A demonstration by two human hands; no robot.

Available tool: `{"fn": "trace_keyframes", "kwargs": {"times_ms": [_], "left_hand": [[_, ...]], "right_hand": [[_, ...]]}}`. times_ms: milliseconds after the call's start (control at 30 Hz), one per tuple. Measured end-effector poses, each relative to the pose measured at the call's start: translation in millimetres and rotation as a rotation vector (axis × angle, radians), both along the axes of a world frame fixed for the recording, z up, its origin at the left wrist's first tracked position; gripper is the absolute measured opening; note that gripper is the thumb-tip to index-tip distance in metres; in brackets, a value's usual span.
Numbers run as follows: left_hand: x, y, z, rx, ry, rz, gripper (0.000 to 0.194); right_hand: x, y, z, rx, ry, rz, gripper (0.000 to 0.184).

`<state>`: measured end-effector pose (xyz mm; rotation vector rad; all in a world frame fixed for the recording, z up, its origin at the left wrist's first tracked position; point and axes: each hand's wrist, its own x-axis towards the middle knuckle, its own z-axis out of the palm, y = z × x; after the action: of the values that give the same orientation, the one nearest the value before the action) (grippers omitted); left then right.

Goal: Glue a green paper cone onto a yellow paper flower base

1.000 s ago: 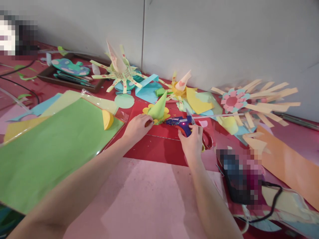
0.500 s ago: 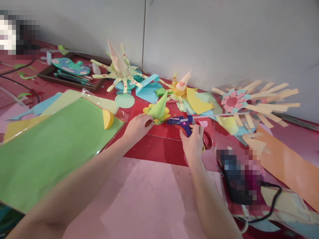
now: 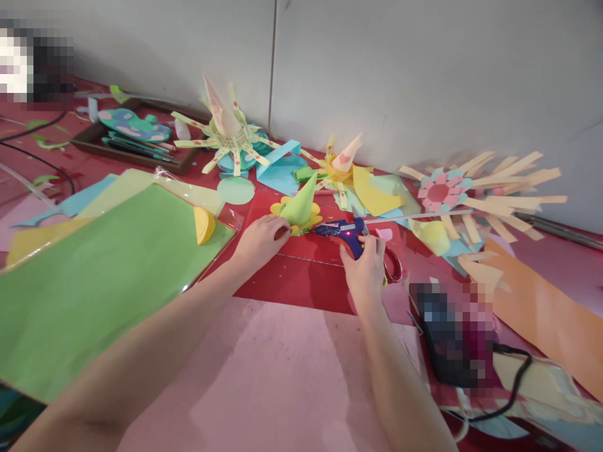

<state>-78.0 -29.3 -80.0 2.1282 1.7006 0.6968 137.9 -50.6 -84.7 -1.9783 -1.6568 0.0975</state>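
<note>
My right hand (image 3: pixel 365 270) is wrapped round the handle of a blue glue gun (image 3: pixel 340 230) with a red light on; its nozzle points left at a green paper cone (image 3: pixel 300 204) standing on a yellow paper flower (image 3: pixel 282 207). My left hand (image 3: pixel 260 240) has its fingers closed at the flower's near edge, pinching it and holding it down on the red table. Red-handled scissors (image 3: pixel 392 263) lie just right of my right hand.
A green paper sheet (image 3: pixel 94 276) in clear wrap lies at left. Finished paper flowers (image 3: pixel 226 135), (image 3: pixel 342 164), (image 3: pixel 440 191) line the grey wall. A dark tray (image 3: pixel 134 147) sits far left. An orange strip (image 3: pixel 541 307) and a black cable (image 3: pixel 513 383) lie at right, a pink sheet (image 3: pixel 282 376) near me.
</note>
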Motion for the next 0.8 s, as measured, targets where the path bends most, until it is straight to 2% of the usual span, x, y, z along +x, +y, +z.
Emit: {"fn": "trace_keyframes", "kwargs": {"times_ms": [267, 467, 600, 800], "left_hand": [[0, 0, -0.6, 0.008, 0.007, -0.004, 0.014], [0, 0, 1.0, 0.007, 0.001, -0.008, 0.018], [0, 1, -0.6, 0.032, 0.057, -0.017, 0.03], [1, -2, -5.3, 0.148, 0.169, -0.091, 0.025]], "right_hand": [[-1, 1, -1.4, -0.008, 0.004, -0.036, 0.028], [-2, 3, 7.2, -0.042, 0.062, -0.132, 0.034], [9, 6, 14.2, -0.044, 0.113, -0.201, 0.038], [37, 11, 17.6, 0.043, 0.195, -0.311, 0.036]]}}
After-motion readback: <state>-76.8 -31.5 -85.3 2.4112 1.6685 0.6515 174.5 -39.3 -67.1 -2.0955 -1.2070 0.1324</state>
